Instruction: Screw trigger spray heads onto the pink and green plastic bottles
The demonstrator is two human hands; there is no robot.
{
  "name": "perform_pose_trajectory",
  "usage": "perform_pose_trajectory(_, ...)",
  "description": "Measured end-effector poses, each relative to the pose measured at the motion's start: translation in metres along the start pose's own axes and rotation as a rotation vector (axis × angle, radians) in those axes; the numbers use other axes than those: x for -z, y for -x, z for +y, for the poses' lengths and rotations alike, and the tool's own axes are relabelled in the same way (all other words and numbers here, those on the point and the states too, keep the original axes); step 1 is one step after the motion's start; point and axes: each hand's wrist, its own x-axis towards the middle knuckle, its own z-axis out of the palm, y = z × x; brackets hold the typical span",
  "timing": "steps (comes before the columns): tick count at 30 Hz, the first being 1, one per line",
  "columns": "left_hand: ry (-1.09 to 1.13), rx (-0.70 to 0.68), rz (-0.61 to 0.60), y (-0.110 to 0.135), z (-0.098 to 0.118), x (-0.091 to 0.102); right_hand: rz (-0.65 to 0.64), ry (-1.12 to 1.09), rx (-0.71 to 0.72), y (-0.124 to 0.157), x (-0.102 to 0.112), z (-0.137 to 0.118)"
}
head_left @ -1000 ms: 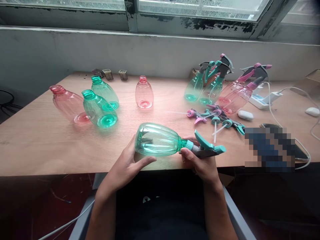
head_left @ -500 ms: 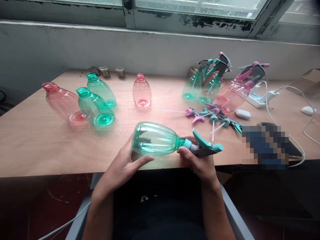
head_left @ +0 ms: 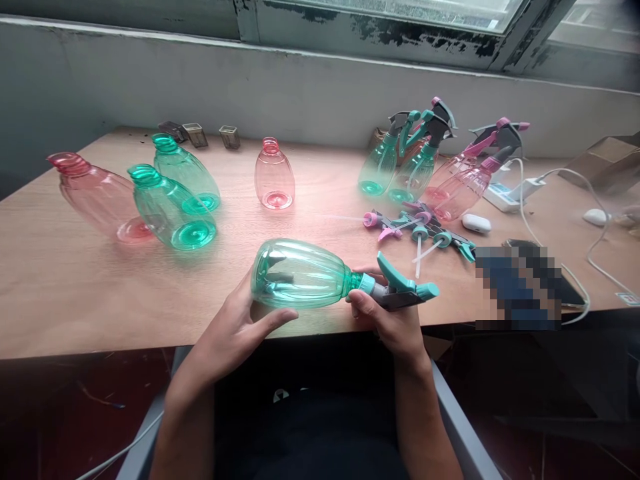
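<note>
I hold a clear teal spray bottle (head_left: 305,275) sideways over the near edge of the wooden table (head_left: 75,287). My left hand (head_left: 235,330) cups its wide base, fingers wrapped around it. My right hand (head_left: 393,327) grips the neck and the teal-and-grey trigger head (head_left: 405,291) fitted on the bottle. The nozzle points right.
Two teal bottles (head_left: 173,210) and two pink ones (head_left: 273,177) without heads stand at the left and middle. Finished spray bottles (head_left: 425,163) lean at the back right. Loose trigger heads (head_left: 420,230) lie in front of them. Cables, a power strip (head_left: 505,197) and an earbud case (head_left: 476,223) sit right.
The bottle and both hands have hardly moved relative to each other. The view has shifted, so everything on the table sits slightly further left and higher.
</note>
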Motion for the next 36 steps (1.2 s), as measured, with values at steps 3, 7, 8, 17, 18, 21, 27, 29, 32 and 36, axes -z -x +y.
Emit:
perform_pose_trajectory(3, -0.008, -0.002, 0.005, -0.0004, -0.0011, -0.0001, 0.003, -0.006, 0.006, 0.0000, -0.0002, 0.0002)
perform_pose_trajectory(7, -0.021, 0.008, 0.008, 0.0000, -0.0040, 0.0009, 0.005, -0.007, -0.001, -0.0005, -0.0012, -0.0014)
perform_pose_trajectory(8, -0.022, 0.012, 0.008, 0.0002, -0.0047, 0.0012, 0.006, -0.007, -0.003, -0.0006, -0.0015, -0.0022)
perform_pose_trajectory(17, -0.033, 0.006, 0.008, -0.0017, -0.0050, -0.0004, 0.014, 0.005, -0.023, -0.0023, -0.0020, -0.0046)
perform_pose_trajectory(18, -0.036, 0.004, 0.008, -0.0019, -0.0048, -0.0004, 0.015, 0.008, -0.025, -0.0023, -0.0020, -0.0046)
perform_pose_trajectory(21, -0.038, 0.004, 0.000, -0.0018, -0.0046, 0.0005, 0.017, 0.012, -0.028, -0.0020, -0.0021, -0.0049)
perform_pose_trajectory(27, -0.025, 0.003, -0.002, -0.0022, -0.0035, 0.0002, 0.017, 0.011, -0.017, -0.0022, -0.0019, -0.0050)
perform_pose_trajectory(29, -0.026, 0.005, 0.001, -0.0020, -0.0034, -0.0001, 0.018, 0.028, -0.014, -0.0023, -0.0015, -0.0044)
perform_pose_trajectory(32, -0.020, 0.008, 0.001, -0.0009, -0.0046, 0.0004, 0.021, 0.065, 0.002, -0.0022, -0.0009, -0.0029)
perform_pose_trajectory(36, -0.013, 0.017, -0.005, -0.0003, -0.0068, 0.0014, 0.013, 0.065, 0.007, -0.0019, -0.0003, -0.0013)
